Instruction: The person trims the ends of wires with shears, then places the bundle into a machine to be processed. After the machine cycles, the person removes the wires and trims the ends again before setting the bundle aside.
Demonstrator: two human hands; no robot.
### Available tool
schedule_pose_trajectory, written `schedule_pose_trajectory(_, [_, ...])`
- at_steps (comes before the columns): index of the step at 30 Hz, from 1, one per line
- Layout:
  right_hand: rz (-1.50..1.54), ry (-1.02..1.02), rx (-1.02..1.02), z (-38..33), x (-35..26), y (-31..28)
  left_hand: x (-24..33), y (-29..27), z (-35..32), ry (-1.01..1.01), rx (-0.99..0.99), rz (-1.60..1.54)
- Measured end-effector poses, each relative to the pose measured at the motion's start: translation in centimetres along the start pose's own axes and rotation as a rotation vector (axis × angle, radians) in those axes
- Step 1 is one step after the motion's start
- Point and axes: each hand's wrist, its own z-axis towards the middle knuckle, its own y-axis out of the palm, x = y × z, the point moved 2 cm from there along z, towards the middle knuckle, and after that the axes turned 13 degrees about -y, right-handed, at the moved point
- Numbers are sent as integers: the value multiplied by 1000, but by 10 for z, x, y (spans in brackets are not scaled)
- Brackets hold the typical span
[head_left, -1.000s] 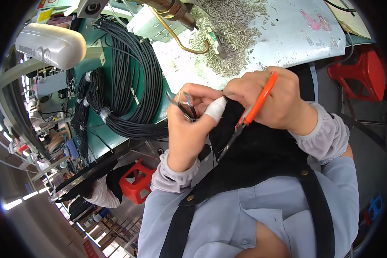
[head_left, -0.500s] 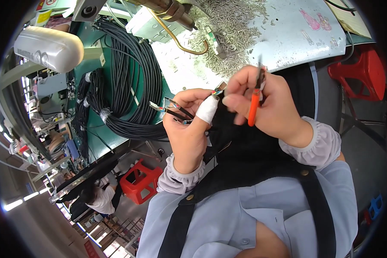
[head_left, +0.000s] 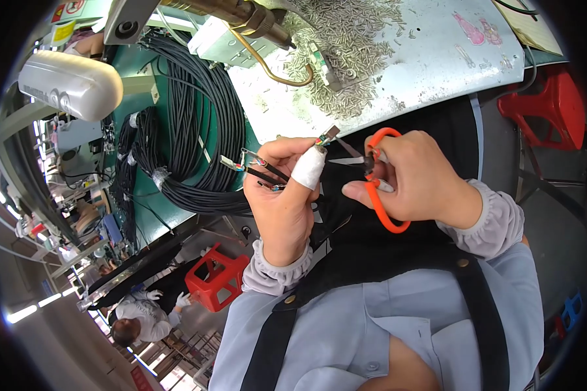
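The person's left hand (head_left: 282, 205) has its fingers closed on black cables (head_left: 265, 176), whose stripped ends stick out past the hand with thin coloured wires showing. One cable end (head_left: 327, 137) stands up just beyond the thumb, which is wrapped in white tape (head_left: 308, 167); two others point to the left. The right hand (head_left: 419, 174) grips a pair of scissors (head_left: 390, 220) with orange handles, its fingers bent about them. The handles are spread and the blades parted, pointing left toward the raised cable end; whether the upper blade touches it cannot be told. Both hands are in front of the black apron (head_left: 398, 251), near the edge of the pale worktop (head_left: 437, 72). On that worktop lies a heap of small metal pieces (head_left: 349, 98), beneath a metal machine part (head_left: 261, 23). To the left, a large coil of black cable (head_left: 231, 124) rests on a green surface (head_left: 147, 220). Farther off are a red stool (head_left: 218, 293) and another person (head_left: 143, 319) wearing white gloves.
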Motion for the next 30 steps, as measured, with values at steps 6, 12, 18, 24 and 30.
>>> schedule_pose_trajectory(6, [-36, 116, -425, -1, 1, 7, 2, -1, 1, 18, 67, 42])
schedule_pose_trajectory(12, [19, 44, -66, -3, 5, 2, 1, 0, 2, 3, 10, 27])
schedule_pose_trajectory(18, [12, 13, -44, 4, 0, 2, 0, 3, 1, 13, -4, 16])
schedule_pose_trajectory(24, [3, 20, 20, 6, 2, 10, 0, 5, 0, 110, 82, 119])
schedule_pose_trajectory(30, [216, 137, -62, 6, 9, 14, 5, 3, 5, 107, 80, 184])
